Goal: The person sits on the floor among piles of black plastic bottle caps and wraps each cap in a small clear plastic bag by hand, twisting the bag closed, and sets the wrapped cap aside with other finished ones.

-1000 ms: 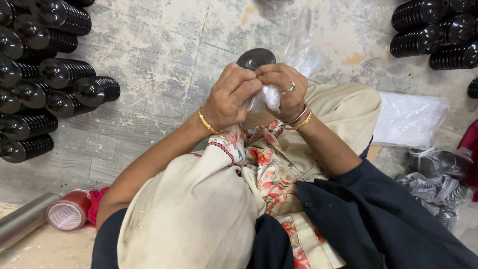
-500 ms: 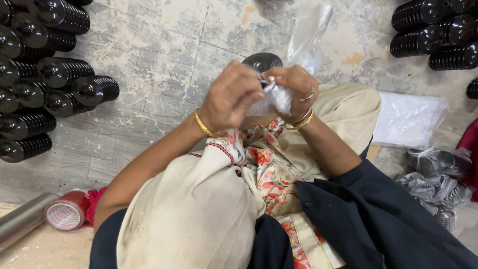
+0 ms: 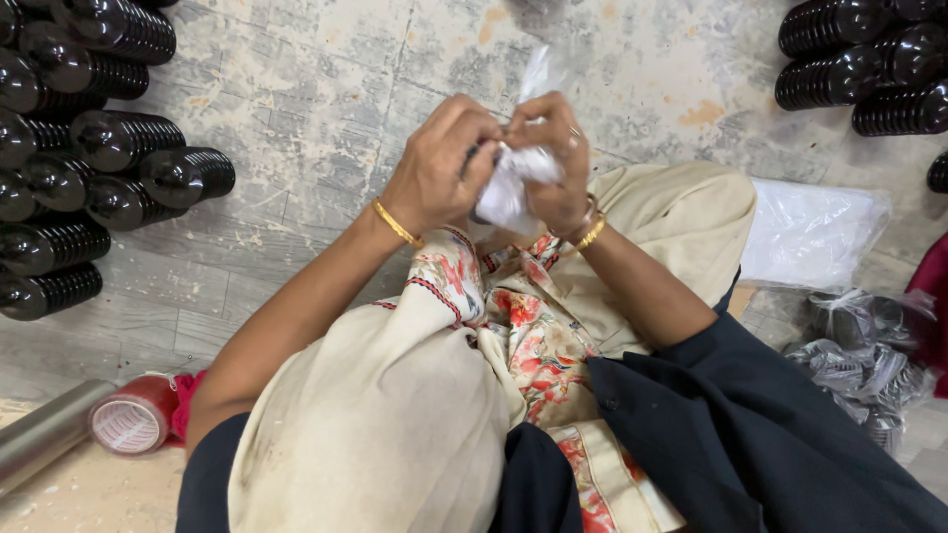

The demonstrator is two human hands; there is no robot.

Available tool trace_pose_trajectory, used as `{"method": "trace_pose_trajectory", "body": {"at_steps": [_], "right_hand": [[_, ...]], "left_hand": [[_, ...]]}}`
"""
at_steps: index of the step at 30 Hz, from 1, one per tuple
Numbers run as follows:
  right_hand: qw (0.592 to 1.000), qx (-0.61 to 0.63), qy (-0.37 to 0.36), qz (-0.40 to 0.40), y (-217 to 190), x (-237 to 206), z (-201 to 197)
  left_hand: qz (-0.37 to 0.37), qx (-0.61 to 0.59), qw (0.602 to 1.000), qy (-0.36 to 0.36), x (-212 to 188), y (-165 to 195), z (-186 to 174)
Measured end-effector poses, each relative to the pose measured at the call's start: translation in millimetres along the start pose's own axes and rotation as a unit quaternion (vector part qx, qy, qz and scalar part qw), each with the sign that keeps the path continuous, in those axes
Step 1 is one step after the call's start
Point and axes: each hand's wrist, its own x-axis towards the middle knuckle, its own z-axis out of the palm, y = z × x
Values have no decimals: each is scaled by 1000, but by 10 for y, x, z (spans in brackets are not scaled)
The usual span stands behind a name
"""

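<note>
Two hands bunched on one clear plastic bag point(image 3: 513, 183) above the lap.
Left hand point(image 3: 434, 168) and right hand point(image 3: 553, 158) both clamped on the crumpled bag, pressed close together, something dark barely showing inside. Black ribbed bottles point(image 3: 89, 148) lie on the floor point(image 3: 326, 89) at left; tape roll point(image 3: 133, 424) near the knee.

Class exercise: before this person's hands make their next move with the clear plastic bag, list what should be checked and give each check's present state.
1. Left hand grips the crumpled clear plastic bag: ok.
2. Right hand grips the same bag: ok.
3. Bag's contents identifiable: cannot tell, fingers cover it.
4. Bag closed: cannot tell.
5. Flat stack of clear plastic bags lies on the floor by the right knee: ok.
6. Black ribbed stacks lie apart from the hands: ok.
</note>
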Motion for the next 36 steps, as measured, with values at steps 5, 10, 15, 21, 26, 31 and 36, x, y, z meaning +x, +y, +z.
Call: {"method": "trace_pose_trajectory", "body": {"at_steps": [5,10,15,21,26,31,36], "right_hand": [[984,128,-22,121,581,-142,182],[972,154,-27,176,866,-242,301],[985,48,-61,152,843,-194,336],[989,10,-103,103,706,-86,307],[993,-56,-89,56,669,-118,325],[987,54,-57,141,761,-180,357],[987,25,-71,142,791,-203,355]], "left_hand": [[-78,-46,996,-19,-268,-381,143],[-88,-7,996,9,-478,-643,264],[-40,66,996,33,-540,-746,319],[-107,25,994,28,-545,-856,330],[-127,-25,990,53,-628,-940,363],[-215,-193,957,37,-638,-1067,312],[-232,-200,952,-20,-616,-1079,230]]}}
